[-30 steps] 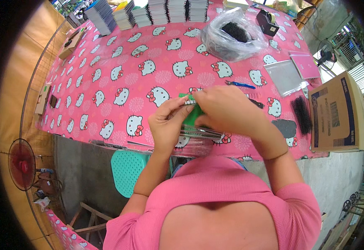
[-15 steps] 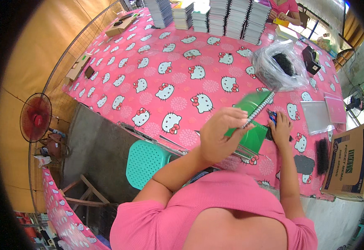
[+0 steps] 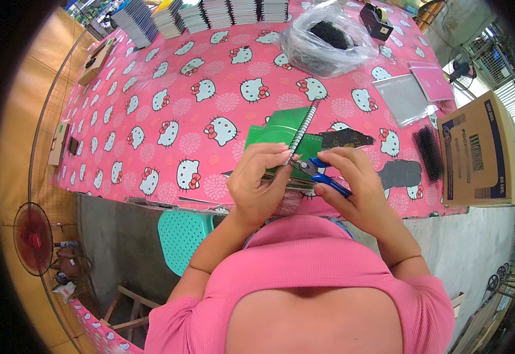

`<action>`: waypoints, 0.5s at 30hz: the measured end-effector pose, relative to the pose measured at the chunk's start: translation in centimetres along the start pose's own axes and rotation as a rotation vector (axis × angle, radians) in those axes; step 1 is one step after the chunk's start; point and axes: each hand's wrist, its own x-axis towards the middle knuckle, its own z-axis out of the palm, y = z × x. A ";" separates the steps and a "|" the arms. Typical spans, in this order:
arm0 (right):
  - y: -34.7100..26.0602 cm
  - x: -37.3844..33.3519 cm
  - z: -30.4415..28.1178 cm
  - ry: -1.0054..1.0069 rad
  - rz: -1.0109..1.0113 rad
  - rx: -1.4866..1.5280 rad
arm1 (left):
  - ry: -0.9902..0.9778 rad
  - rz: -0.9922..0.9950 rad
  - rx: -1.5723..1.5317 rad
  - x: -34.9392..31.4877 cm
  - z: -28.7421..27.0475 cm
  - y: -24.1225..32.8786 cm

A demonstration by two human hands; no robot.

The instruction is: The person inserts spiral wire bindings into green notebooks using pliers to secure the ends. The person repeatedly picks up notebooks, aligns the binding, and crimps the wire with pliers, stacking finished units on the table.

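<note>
While the left hand (image 3: 261, 180) pinches the lower edge of a green spiral-bound notebook (image 3: 281, 137) and holds it tilted up off the bench (image 3: 151, 88), the right hand (image 3: 352, 186) closes its grip around the blue handles of a small pair of pliers (image 3: 319, 173), whose nose sits at the near end of the wire spiral (image 3: 303, 131). The notebook hovers just above the pink cartoon-cat tablecloth, near the bench's front edge and close to the person's chest. Judging from this, the step in hand is finishing the end of the binding wire, cutting or crimping it at the notebook's corner. The next move seems to call for a steady left-hand hold so the cover does not twist, and a short, firm squeeze with the plier tips kept right on the wire end. Well apart, toward the far edge, stand rows of stacked notebooks (image 3: 210, 12) and a clear plastic bag (image 3: 328, 38) holding dark material. A cardboard box (image 3: 478, 150) sits to the right, with a black comb-like strip (image 3: 428, 153) just beside it.
</note>
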 end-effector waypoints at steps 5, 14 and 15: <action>0.1 0.0 -0.5 -0.218 0.363 0.443 | 0.006 0.049 0.051 -0.1 -0.2 0.2; 2.6 0.7 0.8 -0.024 0.376 0.689 | 0.544 -0.173 -0.094 1.1 -2.2 -4.6; 4.3 0.7 1.0 0.067 0.417 0.593 | 0.610 -0.315 -0.230 0.7 -3.5 -6.5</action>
